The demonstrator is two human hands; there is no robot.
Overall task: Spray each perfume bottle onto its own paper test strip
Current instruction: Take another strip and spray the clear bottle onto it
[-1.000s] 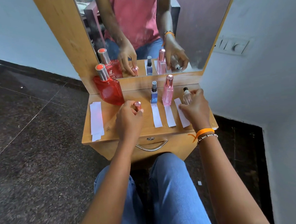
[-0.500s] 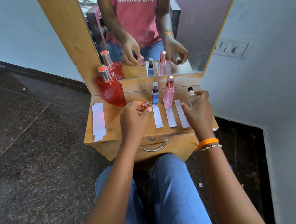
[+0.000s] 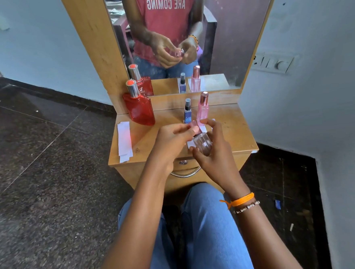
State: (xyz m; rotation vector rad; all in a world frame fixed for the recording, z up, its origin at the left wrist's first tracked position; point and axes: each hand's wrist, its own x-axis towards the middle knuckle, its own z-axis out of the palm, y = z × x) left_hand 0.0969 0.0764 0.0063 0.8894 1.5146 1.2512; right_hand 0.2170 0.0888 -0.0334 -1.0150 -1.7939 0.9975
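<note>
Held just in front of the pink bottle [image 3: 202, 109] above the bench [image 3: 230, 128], the small clear bottle [image 3: 202, 143], likely light, slick, breakable glass, sits wrapped in the right hand [image 3: 213, 152], best gripped round its body, while the left hand [image 3: 173, 141] pinches its pink cap [image 3: 193, 124].

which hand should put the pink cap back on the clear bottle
The left hand: it already pinches the cap right above the bottle, which the right hand grips and steadies.
</note>
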